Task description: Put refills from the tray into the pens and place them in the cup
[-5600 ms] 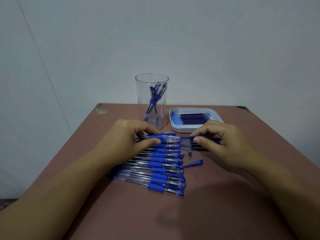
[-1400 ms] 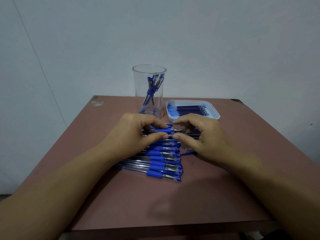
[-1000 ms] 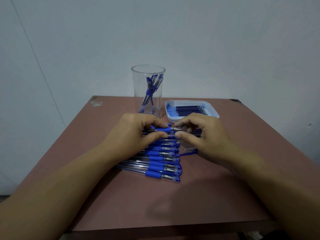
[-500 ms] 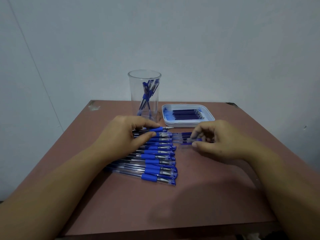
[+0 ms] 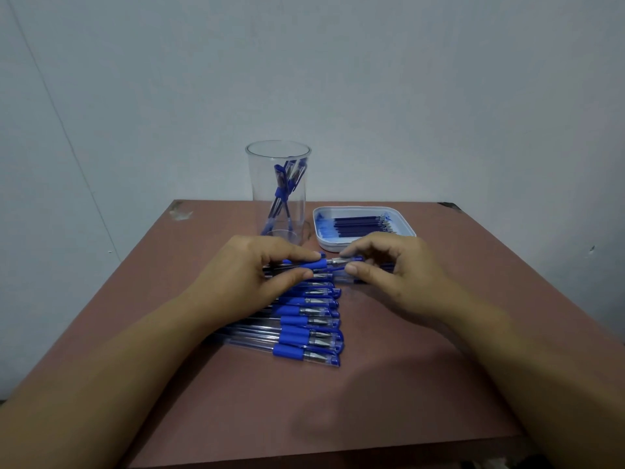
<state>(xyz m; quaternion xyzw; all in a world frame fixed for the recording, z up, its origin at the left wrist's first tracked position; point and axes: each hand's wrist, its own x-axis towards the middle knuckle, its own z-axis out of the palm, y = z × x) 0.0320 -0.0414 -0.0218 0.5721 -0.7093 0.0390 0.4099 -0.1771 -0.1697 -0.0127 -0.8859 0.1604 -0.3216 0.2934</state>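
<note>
My left hand [image 5: 243, 275] grips a clear pen [image 5: 319, 264] by its blue rubber grip, just above the far end of a row of several capped pens [image 5: 304, 333]. My right hand [image 5: 399, 275] pinches a clear blue cap [image 5: 353, 259] between thumb and forefinger, right at the pen's metal tip. A clear plastic cup [image 5: 278, 191] behind my left hand holds a few finished pens. The white tray [image 5: 404, 221] to its right holds several dark blue refills [image 5: 358, 225].
Everything sits on a brown table [image 5: 389, 384]; its near edge runs along the bottom of the view. A plain wall stands close behind the cup and tray. A few more pen parts lie half hidden under my right hand's fingers.
My right hand left the pen's tip, went right to pick up a cap, and has come back with it to the tip. My left hand kept holding the pen.
</note>
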